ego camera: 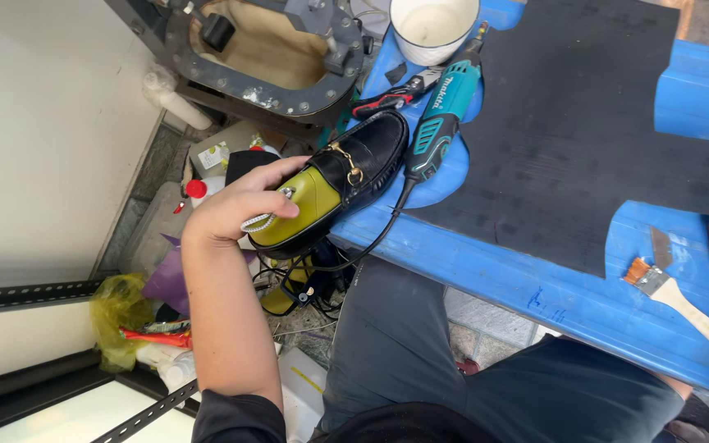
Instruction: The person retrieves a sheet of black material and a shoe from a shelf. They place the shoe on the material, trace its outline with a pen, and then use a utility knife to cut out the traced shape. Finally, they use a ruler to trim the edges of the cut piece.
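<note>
With its heel end gripped in the left hand [244,209], the black loafer [346,176] w/ green insert rests toe-first on the blue bench's [519,283] left edge, beside the rotary tool [441,115]; right hand unseen.

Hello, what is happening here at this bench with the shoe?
A person's left hand holds a black loafer with a gold buckle, gripping it at the heel end, where a yellow-green shoe form sits inside. The shoe is held at the edge of a blue workbench, its toe close to a teal rotary tool that lies on the bench. A black rubber mat covers part of the bench, and a small brush lies at the right. The right hand is out of view.
</note>
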